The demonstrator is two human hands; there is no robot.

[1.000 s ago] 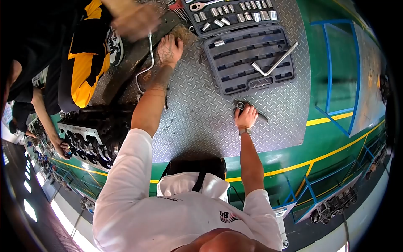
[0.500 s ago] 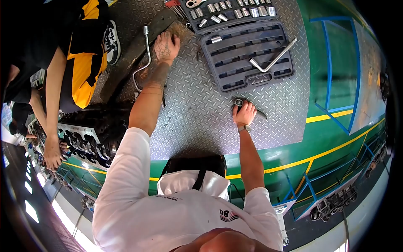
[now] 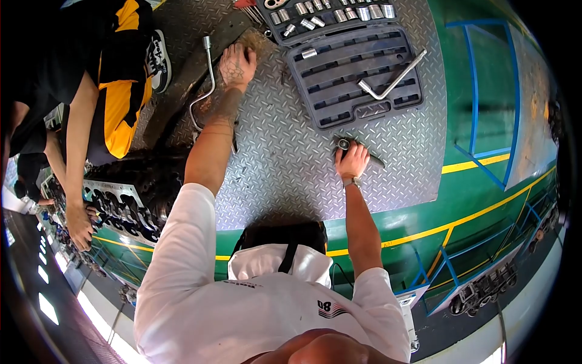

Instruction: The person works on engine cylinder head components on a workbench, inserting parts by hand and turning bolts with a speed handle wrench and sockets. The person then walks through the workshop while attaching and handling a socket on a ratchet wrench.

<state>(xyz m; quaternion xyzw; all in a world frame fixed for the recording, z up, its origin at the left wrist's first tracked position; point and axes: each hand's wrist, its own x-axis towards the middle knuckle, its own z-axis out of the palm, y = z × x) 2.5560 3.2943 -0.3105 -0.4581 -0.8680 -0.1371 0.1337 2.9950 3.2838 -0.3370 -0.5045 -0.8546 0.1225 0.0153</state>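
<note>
My right hand [image 3: 353,161] is closed around a ratchet wrench [image 3: 344,144] low over the metal plate. Its round head shows past my fingers, and its dark handle sticks out on the other side. My left hand [image 3: 237,67] rests palm down at the end of a worn wooden board [image 3: 242,27], fingers laid out and holding nothing visible. Beside it lies a speed-handle wrench [image 3: 211,73]. In front of my right hand, an open socket case [image 3: 339,112] carries an L-shaped socket wrench [image 3: 400,79] and a loose socket [image 3: 309,53].
Several sockets [image 3: 339,15] fill the case's far half. The tread plate [image 3: 285,176] lies on a green floor [image 3: 461,124]. At left, another person's hand [image 3: 80,225] is near an engine block [image 3: 121,203]. Blue metal frames [image 3: 476,91] stand at right.
The view has shifted slightly. My hands stay in nearly the same places, and the other person's hand at left has moved down a little.
</note>
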